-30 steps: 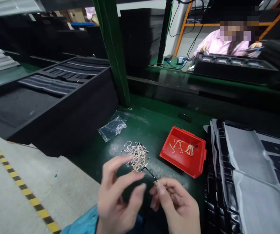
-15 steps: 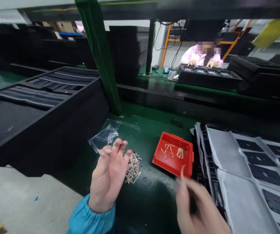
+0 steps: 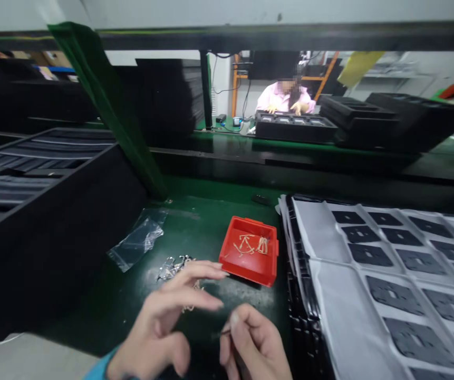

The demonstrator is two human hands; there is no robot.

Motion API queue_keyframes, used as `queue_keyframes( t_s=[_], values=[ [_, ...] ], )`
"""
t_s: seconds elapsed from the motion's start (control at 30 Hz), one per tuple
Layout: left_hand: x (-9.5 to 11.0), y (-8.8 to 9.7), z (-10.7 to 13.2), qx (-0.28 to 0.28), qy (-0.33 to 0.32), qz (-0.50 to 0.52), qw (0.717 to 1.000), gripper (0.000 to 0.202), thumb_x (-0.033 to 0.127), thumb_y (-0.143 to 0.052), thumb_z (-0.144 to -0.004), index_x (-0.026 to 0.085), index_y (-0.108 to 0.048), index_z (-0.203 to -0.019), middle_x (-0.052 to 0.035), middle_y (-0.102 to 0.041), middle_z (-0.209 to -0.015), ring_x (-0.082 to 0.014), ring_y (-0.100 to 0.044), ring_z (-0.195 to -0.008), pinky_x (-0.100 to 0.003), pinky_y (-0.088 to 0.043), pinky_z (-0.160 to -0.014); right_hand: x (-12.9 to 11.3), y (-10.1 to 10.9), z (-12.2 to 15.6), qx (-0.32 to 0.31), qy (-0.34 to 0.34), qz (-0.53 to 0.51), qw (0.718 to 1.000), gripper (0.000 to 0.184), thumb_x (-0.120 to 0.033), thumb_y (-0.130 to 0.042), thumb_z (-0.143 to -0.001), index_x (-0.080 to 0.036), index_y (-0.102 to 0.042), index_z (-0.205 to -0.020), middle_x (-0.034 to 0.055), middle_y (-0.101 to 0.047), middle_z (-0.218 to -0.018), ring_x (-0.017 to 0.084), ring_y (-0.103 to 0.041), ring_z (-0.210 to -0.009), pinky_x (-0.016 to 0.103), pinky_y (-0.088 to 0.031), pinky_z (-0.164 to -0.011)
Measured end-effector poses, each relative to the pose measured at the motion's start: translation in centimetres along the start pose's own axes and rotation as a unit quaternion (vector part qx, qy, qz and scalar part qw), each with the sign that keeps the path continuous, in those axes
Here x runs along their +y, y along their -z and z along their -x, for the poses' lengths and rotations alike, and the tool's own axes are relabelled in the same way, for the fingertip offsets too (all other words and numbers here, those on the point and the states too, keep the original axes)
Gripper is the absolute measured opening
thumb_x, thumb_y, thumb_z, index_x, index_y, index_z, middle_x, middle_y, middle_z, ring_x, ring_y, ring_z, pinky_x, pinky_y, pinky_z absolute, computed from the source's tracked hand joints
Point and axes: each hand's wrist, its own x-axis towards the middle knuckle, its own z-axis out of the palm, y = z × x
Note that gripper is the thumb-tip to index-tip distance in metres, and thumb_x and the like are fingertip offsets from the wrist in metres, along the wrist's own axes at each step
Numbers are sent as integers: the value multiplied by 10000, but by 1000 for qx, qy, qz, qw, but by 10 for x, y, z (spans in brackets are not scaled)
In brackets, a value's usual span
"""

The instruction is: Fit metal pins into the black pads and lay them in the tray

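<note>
My left hand (image 3: 159,311) hangs with its fingers spread just above a loose pile of small metal parts (image 3: 173,268), part of which it hides. My right hand (image 3: 250,343) is pinched around a thin dark piece (image 3: 225,332), too small and blurred to name. Beyond the fingertips stands a red plastic bin (image 3: 246,272) holding several tan strips (image 3: 250,244). Neither hand touches the bin.
A clear plastic bag (image 3: 137,240) lies on the green bench (image 3: 227,206) left of the bin. Film-covered black foam trays (image 3: 321,237) fill the right side, and a black foam box (image 3: 60,211) stands left. Farther off, a co-worker's pink sleeve (image 3: 278,100) shows behind a black tray.
The view has swung, shifting everything left and lower in frame. My right hand has come back from beside the bin, and my left hand has turned from upright to flat over the pile.
</note>
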Motion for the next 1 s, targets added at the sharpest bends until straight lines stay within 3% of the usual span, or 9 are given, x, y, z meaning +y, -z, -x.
queue_keyframes(
  t_s=[0.13, 0.2, 0.33, 0.43, 0.53, 0.7, 0.8, 0.9, 1.0],
  values=[
    [11, -20, -98, -136, 39, -182, 973, 263, 427, -646, -1016, 210, -776, -1090, -93, -751, -1111, -257, -705, -1058, -356, -554, -948, 21, 26, -16, 51, 71, 22, 996, 569, -701, -756, -822, -151, -616, -797, -1, -657, -598, 21, -445, -388, 145, -299, -408],
    [3, -67, -165, -237, 6, -364, 901, 219, 375, -692, -993, 171, -770, -1008, -83, -748, -1072, -255, -692, -1077, -362, -536, -986, 29, 31, -21, 57, 82, 28, 995, 593, -725, -765, -794, -150, -620, -806, -8, -640, -596, 28, -447, -401, 153, -322, -415],
    [-30, -170, -268, -219, 20, -438, 872, 264, 328, -698, -991, 120, -716, -1153, -145, -686, -1286, -317, -627, -1249, -513, -503, -1082, 37, 29, -25, 58, 94, 34, 993, 642, -783, -766, -736, -168, -588, -787, -23, -607, -570, 29, -422, -400, 157, -311, -414],
    [-52, -209, -295, -188, 55, -450, 871, 340, 332, -699, -993, 159, -654, -1283, -116, -644, -1367, -294, -640, -1233, -538, -545, -1039, 41, 28, -24, 63, 112, 27, 991, 673, -836, -725, -722, -188, -549, -758, -39, -575, -550, 22, -395, -396, 154, -300, -416],
    [-66, -221, -297, -158, 74, -416, 893, 360, 345, -688, -1002, 165, -638, -1310, -116, -647, -1351, -282, -665, -1180, -511, -579, -990, 46, 27, -25, 71, 129, 18, 989, 691, -877, -686, -712, -203, -539, -753, -41, -556, -510, 35, -379, -371, 163, -295, -386],
    [-61, -210, -311, -89, 87, -263, 957, 273, 323, -668, -1020, 147, -658, -1228, -86, -706, -1175, -213, -719, -982, -401, -634, -842, 53, 22, -43, 102, 162, 21, 981, 716, -937, -637, -678, -236, -519, -770, -70, -501, -413, 67, -319, -265, 188, -214, -270],
    [-31, -162, -299, -18, 107, -167, 980, 161, 247, -572, -1059, 139, -615, -1170, -30, -717, -922, -128, -711, -709, -248, -605, -629, 55, 24, -43, 117, 196, 50, 972, 658, -870, -634, -771, -215, -574, -781, -64, -511, -397, 77, -326, -240, 191, -216, -241],
    [3, -83, -236, 54, 140, -136, 979, 68, 199, -636, -978, 151, -605, -1015, 44, -636, -633, -84, -605, -482, -143, -477, -457, 52, 29, -19, 148, 270, 82, 948, 524, -697, -638, -911, -186, -673, -804, -29, -589, -443, 72, -416, -286, 167, -319, -291],
    [26, -27, -126, 68, 255, -73, 962, 216, 291, -780, -857, 145, -630, -912, 63, -582, -508, -73, -529, -389, -122, -414, -379, 34, 43, 16, 147, 364, 106, 913, 389, -603, -777, -845, -218, -770, -788, 34, -705, -536, 121, -637, -457, 199, -503, -462]
  ],
)
